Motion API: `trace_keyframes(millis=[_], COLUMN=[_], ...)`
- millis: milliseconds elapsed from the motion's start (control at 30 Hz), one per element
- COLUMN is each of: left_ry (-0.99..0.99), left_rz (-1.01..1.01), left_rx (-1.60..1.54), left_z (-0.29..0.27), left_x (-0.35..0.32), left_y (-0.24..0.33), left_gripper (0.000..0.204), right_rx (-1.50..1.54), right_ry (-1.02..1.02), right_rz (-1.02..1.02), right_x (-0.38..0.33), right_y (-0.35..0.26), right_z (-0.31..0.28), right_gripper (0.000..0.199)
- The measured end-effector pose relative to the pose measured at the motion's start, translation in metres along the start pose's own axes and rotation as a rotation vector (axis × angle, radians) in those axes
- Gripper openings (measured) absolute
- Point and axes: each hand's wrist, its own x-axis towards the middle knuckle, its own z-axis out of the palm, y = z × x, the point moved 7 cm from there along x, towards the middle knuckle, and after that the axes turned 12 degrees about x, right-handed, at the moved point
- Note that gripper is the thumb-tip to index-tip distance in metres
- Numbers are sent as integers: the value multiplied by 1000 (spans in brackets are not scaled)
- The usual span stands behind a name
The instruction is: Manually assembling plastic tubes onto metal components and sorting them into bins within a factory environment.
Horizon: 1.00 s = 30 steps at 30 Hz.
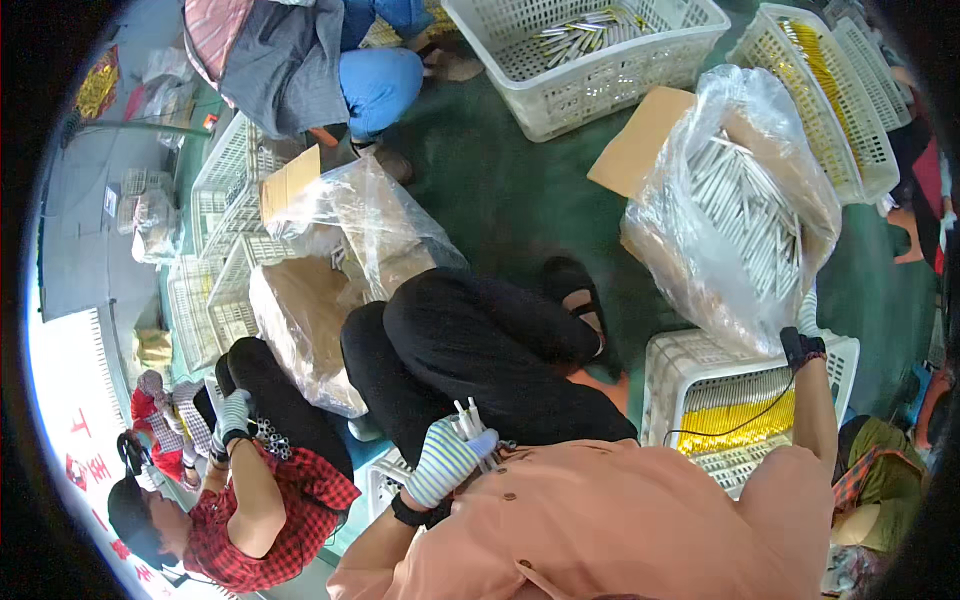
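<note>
My left hand (pixel 445 464), in a striped knit glove, is closed around a small bunch of slender white tubes (pixel 470 420) in front of my lap. The ends of the tubes stick up past the fingers. On the other side, my right arm stretches forward to a cardboard box lined with a clear plastic bag (pixel 700 310). My gloved right hand (pixel 809 312) is at the bag's near right edge, its fingers mostly hidden. Many loose white tubes (pixel 745 215) fill that bag. Below it stands a white crate (pixel 665 375) with rows of yellow-and-white tubes (pixel 735 418).
A large white crate (pixel 590 100) with some tubes stands ahead. Another crate (pixel 870 175) holds yellow tubes at far right. A co-worker in a red checked shirt (pixel 260 530) sits at left by another bag-lined box (pixel 300 310). Someone in jeans (pixel 378 85) is ahead.
</note>
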Motion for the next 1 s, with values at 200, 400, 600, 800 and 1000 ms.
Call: trace_keyframes(millis=[200,400,600,800,1000], left_ry=[34,21,34,98,70], left_rz=[61,111,190,251,260], left_rx=[54,43,80,235,206], left_z=[-6,0,1,10,7], left_x=[3,1,0,1,7], left_y=[6,10,3,2,-12], left_gripper=[24,26,27,32,34], right_rx=[-13,54,-363,-2527,-2632], right_ry=[3,-55,195,-400,-253], right_rz=[-10,-94,38,-489,-471], right_x=[1,0,16,74,85], right_y=[-6,-12,-24,7,2], right_z=[-1,-9,-180,-61,-67], right_gripper=[72,70,47,18,15])
